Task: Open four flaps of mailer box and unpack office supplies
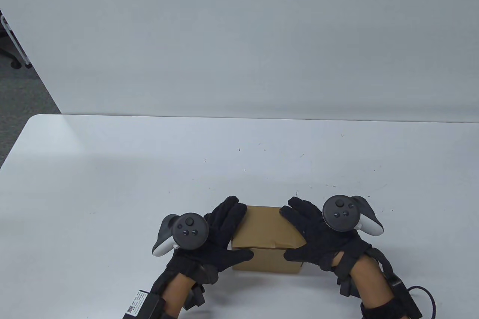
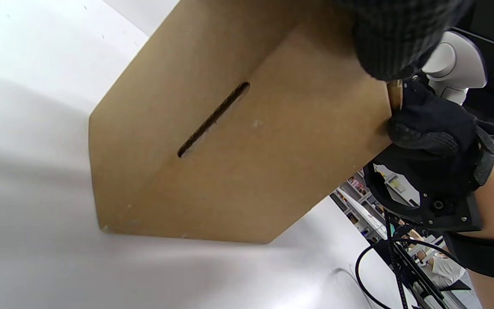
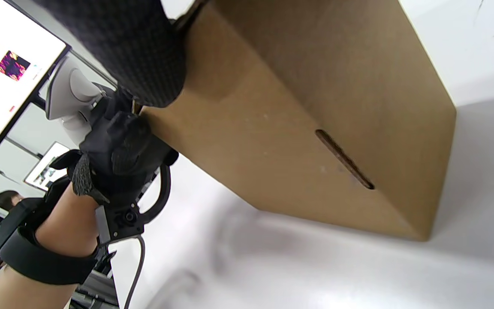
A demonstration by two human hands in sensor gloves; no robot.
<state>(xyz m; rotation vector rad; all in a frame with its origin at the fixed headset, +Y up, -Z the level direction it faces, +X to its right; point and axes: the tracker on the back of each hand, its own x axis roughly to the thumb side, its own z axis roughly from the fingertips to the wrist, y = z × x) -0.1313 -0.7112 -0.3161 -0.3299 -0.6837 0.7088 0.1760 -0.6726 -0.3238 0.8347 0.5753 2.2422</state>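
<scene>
Box held at both ends, flaps down

Box (image 1: 265, 238) of brown cardboard sits near the front edge of the white surface (image 1: 112, 184), its top flaps lying flat. A narrow slot (image 2: 213, 119) is cut into its front wall. The left hand (image 1: 215, 235) lies over the box's left end, fingers spread across the top and thumb curled round the front edge. The right hand (image 1: 318, 236) mirrors it on the right end, thumb likewise hooked over the front edge. Both grips hold the box. A tracker (image 1: 185, 231) rides on the back of each hand.
</scene>
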